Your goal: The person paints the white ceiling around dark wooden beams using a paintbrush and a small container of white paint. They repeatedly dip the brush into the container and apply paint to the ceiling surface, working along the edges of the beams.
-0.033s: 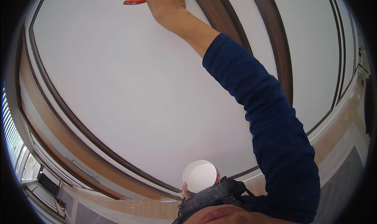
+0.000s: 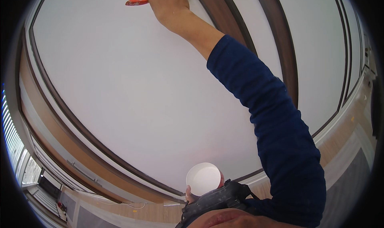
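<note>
My right hand (image 2: 170, 5) is raised against the white wall panel (image 2: 120, 88), its fingers closed around a paintbrush (image 2: 137, 1). The brush's orange, paint-spotted handle sticks out to the left. Its pale bristles show on the other side of the fist, beside a dark brown wood trim (image 2: 226, 18). Low in front of my body, my left hand (image 2: 188, 193) grips a round white paint container (image 2: 205, 179) from the sides. Only a few of its fingers show at the rim; the rest is hidden behind the container. White fills the container's mouth, and I cannot tell how deep the paint is.
A second brown trim strip (image 2: 282, 40) curves down the wall to the right. Dark moulding (image 2: 96, 144) frames the panel at the left. A black strap or device (image 2: 218, 200) sits at my chest. Wood-toned floor (image 2: 156, 214) and a window with blinds (image 2: 12, 136) lie at the lower left.
</note>
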`<state>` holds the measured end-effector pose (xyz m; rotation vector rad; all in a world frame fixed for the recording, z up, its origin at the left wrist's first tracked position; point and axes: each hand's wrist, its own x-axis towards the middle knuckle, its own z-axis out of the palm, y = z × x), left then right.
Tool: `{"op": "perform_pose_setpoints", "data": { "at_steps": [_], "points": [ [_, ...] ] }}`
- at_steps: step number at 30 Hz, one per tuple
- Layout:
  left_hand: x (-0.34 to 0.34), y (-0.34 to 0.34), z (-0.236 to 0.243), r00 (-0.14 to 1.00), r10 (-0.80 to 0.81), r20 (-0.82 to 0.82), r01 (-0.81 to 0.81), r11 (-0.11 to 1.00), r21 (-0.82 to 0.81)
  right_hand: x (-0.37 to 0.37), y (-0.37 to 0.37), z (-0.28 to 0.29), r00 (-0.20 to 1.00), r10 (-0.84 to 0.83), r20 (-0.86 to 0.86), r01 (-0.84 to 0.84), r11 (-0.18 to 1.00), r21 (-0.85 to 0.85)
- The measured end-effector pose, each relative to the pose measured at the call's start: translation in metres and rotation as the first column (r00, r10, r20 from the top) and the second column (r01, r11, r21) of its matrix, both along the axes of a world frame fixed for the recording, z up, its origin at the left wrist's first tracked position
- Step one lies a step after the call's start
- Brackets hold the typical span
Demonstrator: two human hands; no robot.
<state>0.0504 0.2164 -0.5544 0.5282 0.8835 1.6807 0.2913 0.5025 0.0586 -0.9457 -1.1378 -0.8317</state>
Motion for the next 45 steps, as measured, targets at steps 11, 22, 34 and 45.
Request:
{"op": "perform_pose_setpoints", "data": {
  "at_steps": [11, 22, 34, 45],
  "points": [
    [-0.026, 0.007, -0.032, 0.999, -0.048, 0.015, 0.048, 0.999, -0.021, 0.008, -0.007, -0.033, 0.999, 0.032, 0.035, -0.032, 0.999, -0.014],
    [-0.028, 0.009, -0.038, 0.998, -0.062, 0.028, 0.063, 0.997, -0.054, 0.028, -0.029, -0.074, 0.991, 0.060, 0.123, -0.051, 0.996, -0.078],
    [0.001, 0.004, -0.041, 0.995, 0.052, 0.084, -0.052, 0.999, 0.001, 0.126, -0.011, 0.037, 0.678, 0.525, 0.514, -0.700, 0.674, 0.236],
    [-0.003, 0.009, -0.052, 0.986, 0.087, 0.143, -0.088, 0.996, 0.002, 0.124, 0.034, 0.206, 0.619, 0.627, 0.473, -0.689, 0.722, -0.056]
  ]
}}
